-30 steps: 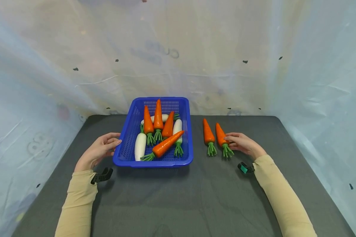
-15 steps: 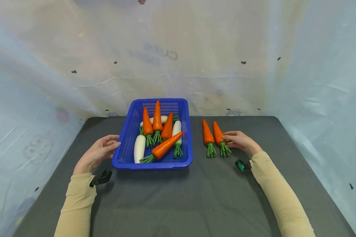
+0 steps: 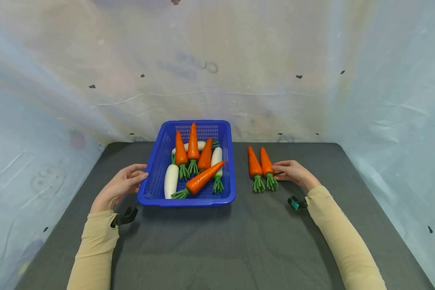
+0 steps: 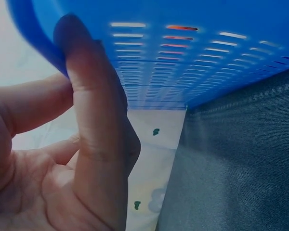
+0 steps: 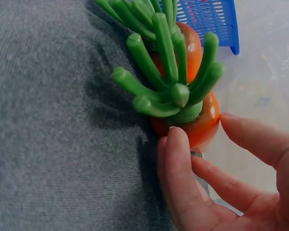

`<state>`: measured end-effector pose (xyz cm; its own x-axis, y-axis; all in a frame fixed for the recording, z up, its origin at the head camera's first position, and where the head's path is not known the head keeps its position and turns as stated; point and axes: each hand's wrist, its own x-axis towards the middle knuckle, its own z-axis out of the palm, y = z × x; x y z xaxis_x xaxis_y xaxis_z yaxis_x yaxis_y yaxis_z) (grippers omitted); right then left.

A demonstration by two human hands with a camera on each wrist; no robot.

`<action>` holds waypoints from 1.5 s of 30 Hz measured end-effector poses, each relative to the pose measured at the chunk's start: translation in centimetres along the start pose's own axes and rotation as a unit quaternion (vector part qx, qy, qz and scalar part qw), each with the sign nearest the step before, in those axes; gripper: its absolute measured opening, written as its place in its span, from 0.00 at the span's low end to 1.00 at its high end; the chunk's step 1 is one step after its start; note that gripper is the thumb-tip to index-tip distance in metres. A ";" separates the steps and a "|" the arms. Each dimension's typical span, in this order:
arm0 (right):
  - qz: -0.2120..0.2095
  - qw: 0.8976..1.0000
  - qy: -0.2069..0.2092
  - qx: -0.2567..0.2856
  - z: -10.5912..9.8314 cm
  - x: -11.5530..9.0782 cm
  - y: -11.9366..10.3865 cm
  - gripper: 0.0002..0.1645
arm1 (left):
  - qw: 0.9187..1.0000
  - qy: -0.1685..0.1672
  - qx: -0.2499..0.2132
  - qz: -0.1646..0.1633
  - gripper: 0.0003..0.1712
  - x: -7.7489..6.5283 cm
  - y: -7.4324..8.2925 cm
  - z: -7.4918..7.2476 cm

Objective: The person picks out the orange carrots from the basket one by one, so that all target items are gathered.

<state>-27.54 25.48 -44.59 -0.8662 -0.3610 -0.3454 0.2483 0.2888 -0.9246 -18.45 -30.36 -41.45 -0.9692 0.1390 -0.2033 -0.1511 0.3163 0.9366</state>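
My left hand (image 3: 121,186) pinches the left rim of a blue plastic basket (image 3: 186,201); in the left wrist view one finger (image 4: 98,115) lies along the basket's slotted outer wall (image 4: 183,86). Several orange carrots (image 3: 204,177) and white radishes (image 3: 171,181) with green tops lie inside. To the basket's right, two carrots lie side by side on the table, tips pointing away. My right hand (image 3: 293,173) holds the right-hand carrot (image 3: 266,163) near its green end, thumb and fingers on its sides. The left-hand carrot (image 3: 254,163) lies close beside it.
The dark grey cloth-covered table (image 3: 210,245) has its back edge just behind the basket and carrots. A pale plastic sheet (image 3: 253,60) hangs behind and along both sides. A black band (image 3: 124,217) is on my left wrist, another black band (image 3: 297,202) on my right.
My right hand has shifted the right-hand carrot left, up beside the other one, and it now lies straighter. My left hand stays on the basket rim.
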 end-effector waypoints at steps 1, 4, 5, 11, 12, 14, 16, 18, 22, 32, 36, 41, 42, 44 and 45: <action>0.001 1.000 -0.002 0.002 0.0 -0.1 -0.1 0.33 | 1.000 0.001 -0.001 0.000 0.39 0.0 0.1 0.0; 0.006 1.000 -0.009 0.009 -0.2 -0.2 -0.2 0.32 | 1.000 -0.003 -0.001 0.004 0.39 0.0 0.1 0.0; 0.008 1.000 -0.011 0.009 -0.3 -0.3 -0.3 0.32 | 1.000 -0.003 -0.002 0.004 0.39 0.0 0.2 0.0; 0.023 1.000 -0.003 -0.003 -0.9 -0.8 -1.5 0.33 | 1.000 -0.007 -0.010 0.001 0.39 -0.1 0.3 0.0; 0.022 1.000 -0.001 -0.007 -1.0 -0.8 -1.8 0.33 | 1.000 -0.008 -0.011 0.001 0.39 -0.1 0.3 0.0; 0.017 1.000 0.002 -0.015 -1.2 -1.0 -2.5 0.34 | 1.000 -0.010 -0.010 0.000 0.39 -0.2 0.4 -0.1; 0.009 1.000 0.004 -0.019 -1.2 -1.2 -3.4 0.34 | 1.000 -0.010 -0.010 -0.002 0.39 -0.2 0.4 -0.1; -0.001 1.000 0.002 -0.025 -1.1 -1.4 -4.2 0.35 | 1.000 -0.010 -0.011 -0.003 0.39 -0.2 0.5 -0.1; -0.024 0.999 -0.014 -0.028 -0.6 -1.9 -5.7 0.34 | 1.000 -0.009 -0.013 -0.004 0.39 -0.2 0.6 -0.1; -0.086 0.995 -0.047 -0.032 2.4 -2.5 -8.9 0.32 | 1.000 -0.006 -0.004 -0.004 0.39 -0.3 0.6 0.0; -0.097 0.993 -0.063 -0.022 3.9 -2.3 -9.7 0.32 | 1.000 -0.003 -0.004 -0.004 0.39 -0.2 0.5 0.0; -0.103 0.991 -0.081 -0.001 6.0 -2.0 -10.7 0.31 | 1.000 -0.004 -0.007 -0.002 0.38 -0.1 0.3 0.0; -0.104 0.991 -0.086 0.004 6.4 -1.9 -10.8 0.31 | 1.000 -0.005 -0.007 -0.001 0.38 -0.1 0.3 0.0; -0.108 0.989 -0.099 0.016 7.4 -1.9 -11.2 0.29 | 1.000 -0.004 -0.007 -0.002 0.38 -0.1 0.3 0.0; -0.110 0.988 -0.107 0.023 7.9 -1.9 -11.3 0.29 | 1.000 -0.004 -0.006 -0.001 0.38 0.0 0.3 0.0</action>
<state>-25.32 15.90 -34.72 -0.7907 -0.5918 -0.1570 0.0880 0.1439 -0.9857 -18.45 -30.29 -41.19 -0.9671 0.1467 -0.2079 -0.1557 0.3052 0.9395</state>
